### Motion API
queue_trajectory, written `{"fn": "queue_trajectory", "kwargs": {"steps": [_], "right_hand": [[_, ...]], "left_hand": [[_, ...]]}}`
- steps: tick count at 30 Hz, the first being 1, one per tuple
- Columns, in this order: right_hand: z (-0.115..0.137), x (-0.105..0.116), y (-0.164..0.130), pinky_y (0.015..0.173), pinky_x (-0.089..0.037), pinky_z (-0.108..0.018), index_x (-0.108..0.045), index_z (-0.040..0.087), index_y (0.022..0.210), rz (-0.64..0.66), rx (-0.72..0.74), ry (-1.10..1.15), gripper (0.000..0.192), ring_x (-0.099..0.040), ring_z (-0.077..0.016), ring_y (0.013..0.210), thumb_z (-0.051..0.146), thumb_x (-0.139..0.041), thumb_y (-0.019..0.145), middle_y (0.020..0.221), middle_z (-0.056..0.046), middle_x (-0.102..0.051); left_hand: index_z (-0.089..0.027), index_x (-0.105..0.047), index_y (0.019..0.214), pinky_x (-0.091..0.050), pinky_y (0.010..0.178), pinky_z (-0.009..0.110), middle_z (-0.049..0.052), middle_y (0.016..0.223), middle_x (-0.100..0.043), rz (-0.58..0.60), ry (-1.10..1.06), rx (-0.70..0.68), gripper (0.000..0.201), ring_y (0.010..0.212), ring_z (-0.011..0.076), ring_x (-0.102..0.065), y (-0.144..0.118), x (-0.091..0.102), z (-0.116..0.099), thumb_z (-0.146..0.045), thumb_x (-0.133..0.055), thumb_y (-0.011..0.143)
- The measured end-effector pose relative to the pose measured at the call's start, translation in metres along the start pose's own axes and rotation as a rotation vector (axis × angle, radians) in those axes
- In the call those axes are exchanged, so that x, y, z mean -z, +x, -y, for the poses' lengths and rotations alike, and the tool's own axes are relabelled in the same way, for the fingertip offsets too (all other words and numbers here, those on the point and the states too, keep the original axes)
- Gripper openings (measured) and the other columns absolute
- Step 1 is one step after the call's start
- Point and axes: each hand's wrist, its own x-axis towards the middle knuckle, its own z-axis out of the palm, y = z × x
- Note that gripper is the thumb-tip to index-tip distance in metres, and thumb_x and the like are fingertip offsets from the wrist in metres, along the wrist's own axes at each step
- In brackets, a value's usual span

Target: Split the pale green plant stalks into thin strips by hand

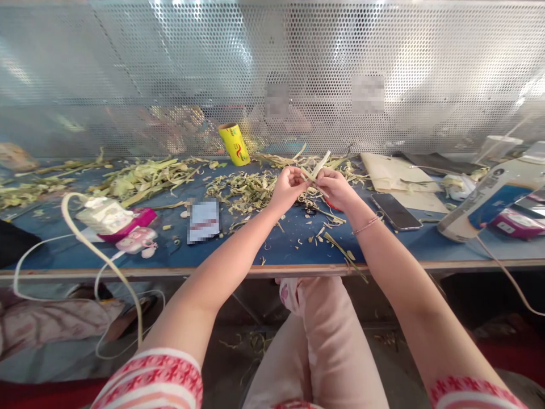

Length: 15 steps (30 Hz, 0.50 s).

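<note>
Both hands meet above the far half of the blue table, pinching pale green plant strips [321, 163] that stick up and cross between the fingertips. My left hand [291, 186] grips them from the left, thumb and fingers closed. From the other side my right hand [338, 190] is closed on the same strips. Whether a small tool sits in the fingers cannot be made out. Beneath the hands lies a heap of cut plant strips [249, 190]. A small red thing [334, 205] shows partly under my right hand.
A yellow tube [235, 145] stands tilted by the perforated metal panel [191, 57]. Rightward lie a black phone [395, 211], cardboard [398, 171] and a large bottle [489, 196]. Leftward are another phone [203, 221], a corded power strip [117, 218] and more plant strips [147, 177].
</note>
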Motion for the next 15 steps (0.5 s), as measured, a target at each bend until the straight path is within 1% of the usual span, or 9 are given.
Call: {"fn": "queue_trajectory", "kwargs": {"steps": [4,8,12,15], "right_hand": [[0.0027,-0.0001,-0.0009,0.062,-0.032,-0.026,-0.041,0.018,0.047,0.009,-0.047,0.072,0.021,-0.04,-0.009,0.059,0.011,-0.059,0.055,0.054,0.003,-0.04],[0.0053,0.0005,-0.0021,0.068,-0.038,-0.026,-0.044,0.018,0.048,0.02,-0.113,0.114,0.017,-0.045,-0.0098,0.062,0.011,-0.059,0.053,0.056,0.003,-0.045],[0.0047,-0.0004,-0.0028,0.071,-0.041,-0.026,-0.047,0.018,0.05,-0.058,-0.115,0.062,0.018,-0.048,-0.0103,0.064,0.012,-0.06,0.059,0.056,0.002,-0.046],[0.0023,-0.0026,-0.0028,0.07,-0.041,-0.027,-0.046,0.019,0.05,-0.084,-0.096,-0.005,0.028,-0.045,-0.0095,0.061,0.021,-0.067,0.067,0.054,0.003,-0.042]], "left_hand": [[-0.019,-0.05,0.088,-0.047,0.072,0.027,0.0,0.082,-0.062,-0.019,-0.034,-0.002,0.049,0.071,0.0091,-0.056,0.0036,0.0021,0.007,-0.034,-0.085,0.057],[-0.019,-0.052,0.09,-0.048,0.072,0.028,0.001,0.084,-0.062,0.019,0.021,-0.031,0.047,0.073,0.0102,-0.057,0.0024,0.0025,0.0084,-0.038,-0.083,0.06],[-0.019,-0.052,0.09,-0.047,0.066,0.026,0.001,0.085,-0.063,0.064,0.133,-0.093,0.038,0.07,0.0096,-0.056,-0.0028,0.0005,0.0056,-0.033,-0.078,0.067],[-0.019,-0.051,0.09,-0.046,0.065,0.025,0.001,0.085,-0.062,0.057,0.184,-0.116,0.031,0.069,0.0092,-0.056,-0.0048,-0.0007,0.0052,-0.028,-0.074,0.071]]}}
